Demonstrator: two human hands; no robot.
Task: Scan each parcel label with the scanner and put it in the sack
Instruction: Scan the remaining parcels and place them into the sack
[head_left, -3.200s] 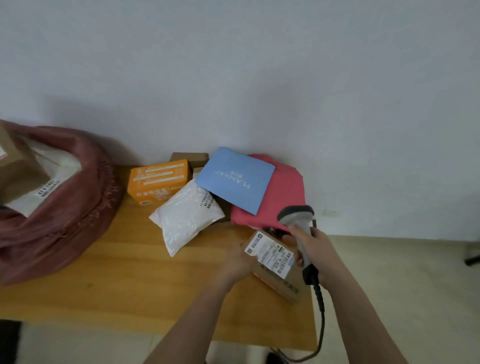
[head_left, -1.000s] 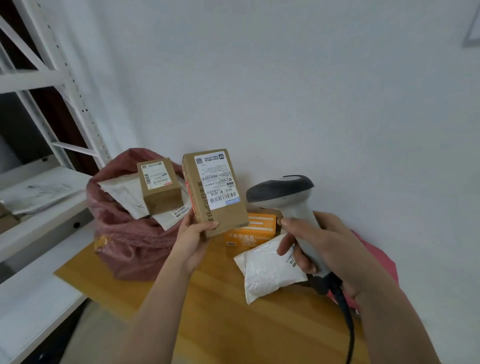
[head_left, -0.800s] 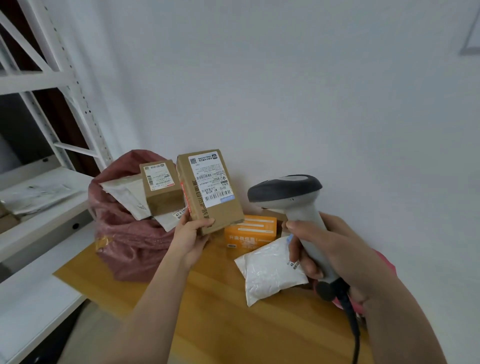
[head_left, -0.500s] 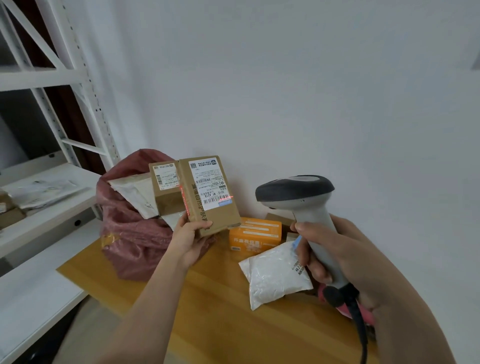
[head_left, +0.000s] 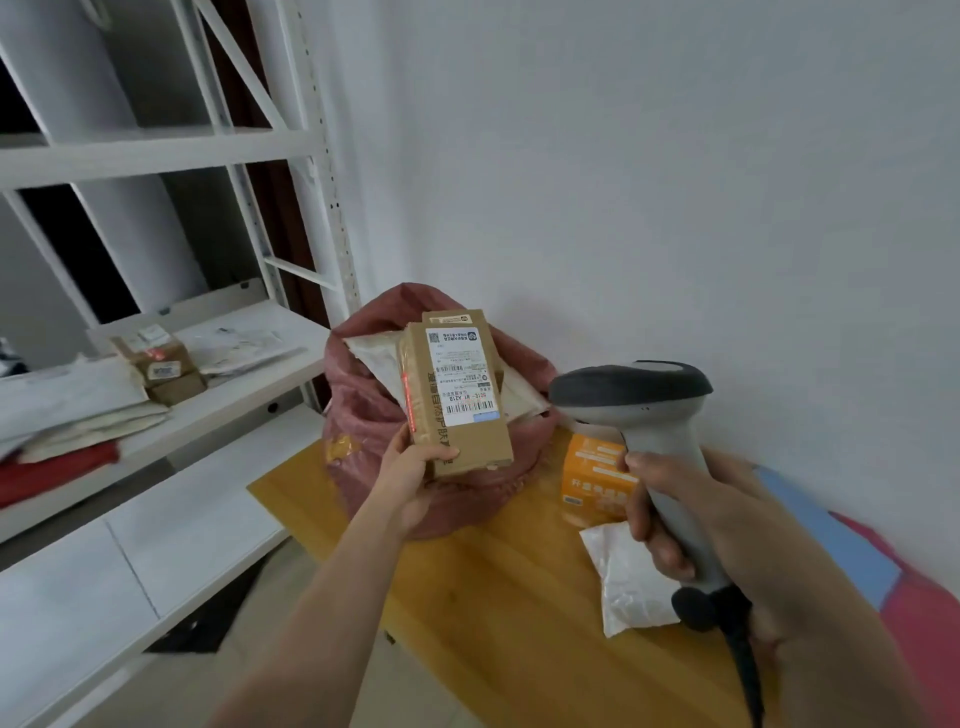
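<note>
Left hand (head_left: 415, 470) grips a labelled cardboard parcel (head_left: 457, 395) upright before the red sack (head_left: 363, 415); right hand (head_left: 691, 514) clasps the barcode scanner (head_left: 654, 415) above an orange box (head_left: 592, 480).

A sack (head_left: 363, 415) is set on the table (head_left: 498, 597) at its 10 o'clock corner, against the wall. At 3 o'clock from the sack a box (head_left: 592, 483) is placed, with a padded bag (head_left: 628, 582) at 6 o'clock from it. A shelf unit (head_left: 171, 405) is found at 9 o'clock from the table.

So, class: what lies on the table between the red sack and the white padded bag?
In the head view, the orange box stands on the table between the red sack and the white padded bag.
</note>
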